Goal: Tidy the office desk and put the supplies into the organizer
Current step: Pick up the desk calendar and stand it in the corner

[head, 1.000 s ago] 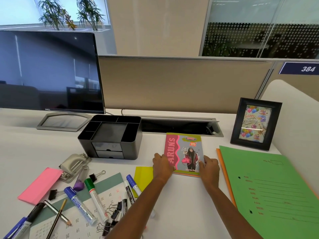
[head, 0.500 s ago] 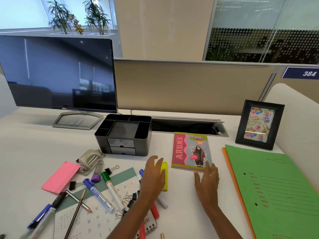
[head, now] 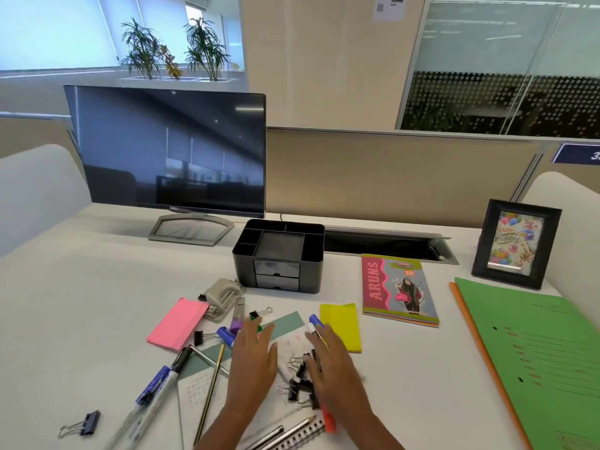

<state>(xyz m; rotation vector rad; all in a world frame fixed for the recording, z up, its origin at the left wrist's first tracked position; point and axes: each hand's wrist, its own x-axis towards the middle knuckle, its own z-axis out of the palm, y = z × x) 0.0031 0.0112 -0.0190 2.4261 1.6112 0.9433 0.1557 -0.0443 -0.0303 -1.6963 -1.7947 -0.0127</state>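
It was an open-plan office, and the white desk (head: 97, 303) sat against a low beige partition with a dark monitor (head: 168, 151) at the back left. The black organizer (head: 308, 280) stood just right of the monitor's stand. Nothing showed in its top compartments and its two little drawers were closed, so I judged the sorting had barely begun.

The supplies lay in a loose heap in front of it: markers (head: 152, 401), a pencil (head: 211, 384), a hole punch (head: 222, 297), a pink pad (head: 177, 323) and a yellow pad (head: 341, 326), most of them sprawled over a desk calendar (head: 194, 384). A cluster of binder clips (head: 300, 384) sat in the middle, and one stray clip (head: 81, 425) lay well apart at the near left.

The person's left hand (head: 251, 358) and right hand (head: 331, 365) were both low over the heap, one on each side of the clips, with fingers straight and spread and grasping nothing. That flanking position looked to me like a readiness to rake the small things together.

To the right, a notebook (head: 397, 289) lay squared up near the green folder (head: 535, 352) and a photo frame (head: 516, 243). I took it that the flat things belonged there, out of the way.
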